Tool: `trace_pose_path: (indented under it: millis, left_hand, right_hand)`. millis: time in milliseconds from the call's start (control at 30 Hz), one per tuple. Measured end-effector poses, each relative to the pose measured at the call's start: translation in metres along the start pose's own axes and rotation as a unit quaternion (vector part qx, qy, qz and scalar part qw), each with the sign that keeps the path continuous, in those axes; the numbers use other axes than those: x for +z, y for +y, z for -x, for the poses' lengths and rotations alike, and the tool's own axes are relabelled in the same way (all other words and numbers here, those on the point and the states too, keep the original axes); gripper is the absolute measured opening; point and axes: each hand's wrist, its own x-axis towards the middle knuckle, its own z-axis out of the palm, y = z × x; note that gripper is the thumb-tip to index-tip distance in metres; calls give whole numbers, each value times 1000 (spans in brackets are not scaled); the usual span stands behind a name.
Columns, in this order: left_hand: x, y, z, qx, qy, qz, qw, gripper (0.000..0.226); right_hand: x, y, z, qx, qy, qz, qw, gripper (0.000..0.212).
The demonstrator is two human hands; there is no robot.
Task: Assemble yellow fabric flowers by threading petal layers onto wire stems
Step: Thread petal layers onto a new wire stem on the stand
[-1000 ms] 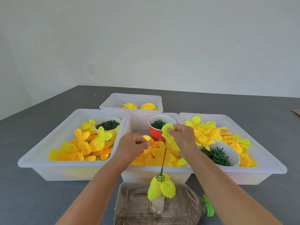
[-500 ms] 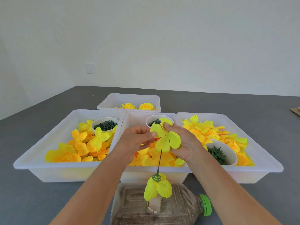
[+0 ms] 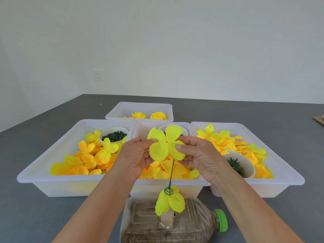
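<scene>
A flat yellow four-lobed petal layer (image 3: 165, 143) is spread out above the middle tray, facing me. My left hand (image 3: 135, 156) pinches its left lobe and my right hand (image 3: 198, 155) pinches its right lobe. Just below it a thin green wire stem (image 3: 171, 172) rises from a green calyx disc (image 3: 168, 191) sitting on folded yellow petals (image 3: 171, 202). That stem stands in a hole cut in a sand-filled plastic bottle (image 3: 192, 223) lying on its side at the near edge. The wire's top end is behind the petal layer.
Three white trays (image 3: 52, 179) of loose yellow and orange petals sit side by side. A white cup of dark green pieces (image 3: 114, 135) stands in the left tray, a cup of green calyxes (image 3: 236, 165) in the right. A rear tray (image 3: 140, 109) holds finished flowers.
The petal layer went from bunched in my right hand to opened flat between both hands. Both hands rose and the layer now sits above the wire's tip.
</scene>
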Motion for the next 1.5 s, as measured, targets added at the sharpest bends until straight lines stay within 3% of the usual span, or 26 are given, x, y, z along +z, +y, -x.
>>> trace_pose_path:
  millis: [300, 400, 533, 667, 800, 867, 933, 1000, 1100, 1167, 1233, 1333, 1500]
  left_hand:
    - [2, 2, 5, 31, 9, -29, 999, 9]
    - [1, 3, 7, 34, -5, -51, 998, 12]
    - [3, 3, 11, 0, 32, -44, 999, 6]
    - [5, 8, 16, -79, -7, -51, 996, 50]
    - [7, 8, 23, -74, -52, -45, 995, 16]
    - [8, 6, 25, -56, -54, -22, 997, 9]
    - [8, 7, 27, -35, -52, -3, 998, 20]
    - [8, 9, 27, -10, -50, 10, 999, 25]
    - [8, 11, 28, 20, -48, 14, 999, 31]
    - [10, 13, 29, 31, -51, 19, 998, 33]
    - [12, 16, 31, 37, -59, 25, 997, 34]
    - [17, 21, 34, 41, -71, 28, 996, 35]
    - [23, 27, 45, 42, -100, 10, 994, 36]
  right_hand:
    - [10, 2, 7, -6, 17, -1, 1000, 12]
    - [13, 2, 8, -132, 100, 50, 985, 26]
    - [12, 4, 7, -311, 178, 186, 915, 36]
    - [12, 9, 11, -396, 190, 243, 865, 31]
    - [13, 11, 17, -415, 176, 238, 860, 19]
    - [14, 10, 19, -423, 159, 237, 860, 29]
    - [15, 9, 22, -413, 147, 238, 867, 40]
    - [16, 8, 24, -351, 152, 212, 899, 43]
    - [15, 5, 26, -203, 123, 35, 971, 44]
    - [14, -1, 27, -103, 74, -125, 984, 32]
    - [12, -7, 30, -40, 22, -192, 980, 20]
    - [13, -13, 32, -32, -28, -127, 991, 33]
    - [21, -25, 34, -52, -27, -84, 995, 59]
